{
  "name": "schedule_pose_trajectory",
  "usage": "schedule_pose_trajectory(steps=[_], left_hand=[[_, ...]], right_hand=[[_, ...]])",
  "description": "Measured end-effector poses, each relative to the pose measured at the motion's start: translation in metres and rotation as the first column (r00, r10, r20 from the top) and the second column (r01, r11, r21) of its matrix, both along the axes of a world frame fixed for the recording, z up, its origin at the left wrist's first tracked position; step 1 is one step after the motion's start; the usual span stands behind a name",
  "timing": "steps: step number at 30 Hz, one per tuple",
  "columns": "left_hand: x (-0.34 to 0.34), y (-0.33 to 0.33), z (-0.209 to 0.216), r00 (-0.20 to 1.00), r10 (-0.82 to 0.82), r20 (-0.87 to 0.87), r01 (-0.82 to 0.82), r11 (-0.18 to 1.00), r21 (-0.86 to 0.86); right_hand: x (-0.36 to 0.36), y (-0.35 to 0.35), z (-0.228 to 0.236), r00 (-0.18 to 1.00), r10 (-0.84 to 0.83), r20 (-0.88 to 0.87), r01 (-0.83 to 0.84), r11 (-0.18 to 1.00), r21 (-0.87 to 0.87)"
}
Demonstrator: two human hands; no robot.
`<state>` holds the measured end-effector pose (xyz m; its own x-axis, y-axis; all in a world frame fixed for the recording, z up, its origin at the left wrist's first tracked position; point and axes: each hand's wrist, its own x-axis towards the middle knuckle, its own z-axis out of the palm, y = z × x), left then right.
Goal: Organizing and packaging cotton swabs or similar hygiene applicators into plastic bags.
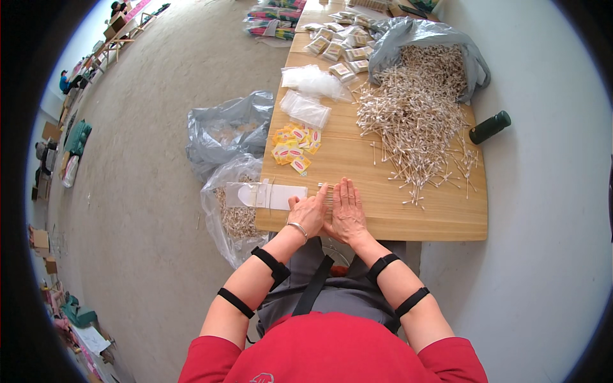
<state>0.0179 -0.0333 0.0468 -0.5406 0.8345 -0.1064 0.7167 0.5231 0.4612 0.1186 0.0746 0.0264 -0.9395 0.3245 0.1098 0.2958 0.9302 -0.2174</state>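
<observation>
A small row of cotton swabs (pixel 329 198) lies on the table between my two hands near the front edge. My left hand (pixel 309 213) is at the row's left side, index finger stretched along it and thumb out to the left; its other fingers are partly hidden. Flat on the right side of the row lies my right hand (pixel 348 214), fingers straight and side by side. Just left of my left hand is a white plastic strip (pixel 288 197) with bands around it, reaching over the table's left edge. A large heap of loose cotton swabs (pixel 408 127) spreads across the right side.
Yellow printed cards (pixel 295 148), clear plastic bags (pixel 305 110) and filled packets (pixel 341 48) lie along the table's left side. A grey bag (pixel 476 60) spills the heap. By the right edge is a dark green bottle (pixel 490 127). Bags of swabs (pixel 239 217) stand left of the table.
</observation>
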Motion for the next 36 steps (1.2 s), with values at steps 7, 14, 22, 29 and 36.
schedule_pose_trajectory(steps=[7, 14, 22, 29, 36], left_hand=[[0.002, -0.003, 0.005, 1.0, -0.008, -0.01, 0.009, 0.996, 0.091], [-0.023, 0.018, 0.007, 0.992, 0.125, -0.014, -0.122, 0.985, 0.121], [-0.046, 0.041, -0.014, 0.967, 0.161, 0.198, -0.218, 0.924, 0.313], [0.005, 0.012, -0.034, 0.709, -0.09, 0.699, -0.521, 0.601, 0.606], [0.005, 0.012, -0.031, 0.667, -0.092, 0.739, -0.557, 0.598, 0.577]], right_hand=[[0.0, 0.0, 0.001, 1.0, 0.005, 0.026, -0.005, 1.0, -0.004], [0.001, 0.001, 0.003, 1.0, 0.002, 0.027, -0.001, 1.0, -0.016], [0.001, -0.005, 0.006, 0.996, -0.016, 0.088, 0.019, 0.999, -0.034], [0.001, -0.006, 0.001, 0.996, -0.048, 0.07, 0.054, 0.994, -0.093], [0.004, -0.02, -0.003, 1.0, 0.0, -0.026, -0.002, 0.998, -0.069]])
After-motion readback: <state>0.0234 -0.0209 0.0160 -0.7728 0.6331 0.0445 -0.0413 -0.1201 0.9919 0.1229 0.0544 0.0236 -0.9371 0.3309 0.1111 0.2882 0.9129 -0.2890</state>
